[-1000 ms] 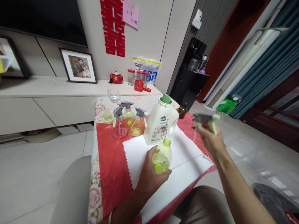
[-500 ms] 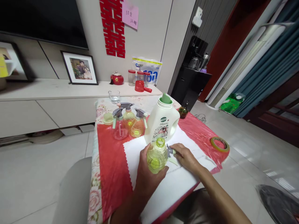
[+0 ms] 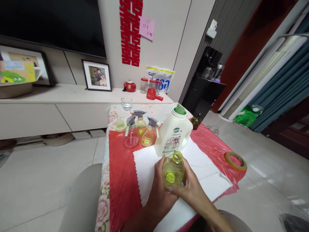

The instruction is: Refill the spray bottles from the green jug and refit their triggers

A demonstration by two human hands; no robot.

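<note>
My left hand (image 3: 159, 193) is closed around a yellow-green clear bottle (image 3: 173, 170) from the left and below. From the other side my right hand (image 3: 191, 185) also grips the bottle, its thumb across the lower front. The bottle is tilted slightly, with its neck uncapped and some liquid inside. Just beyond it a white detergent jug (image 3: 176, 132) stands upright on a white cloth (image 3: 205, 180), a green spout showing in its open mouth. No loose spray head shows; my right hand and the bottle hide part of the cloth.
Left of the jug stand a pink spray bottle (image 3: 131, 139) and two yellowish ones, beside a pale green cap (image 3: 120, 125). A glass measuring cup (image 3: 126, 103) is behind them. A tape roll (image 3: 236, 161) lies near the right edge; a dark bottle (image 3: 195, 122) stands behind the jug.
My right hand has left the grey spray head on the cloth and closed on the bottle. The spray head is out of sight. The whole view has shifted.
</note>
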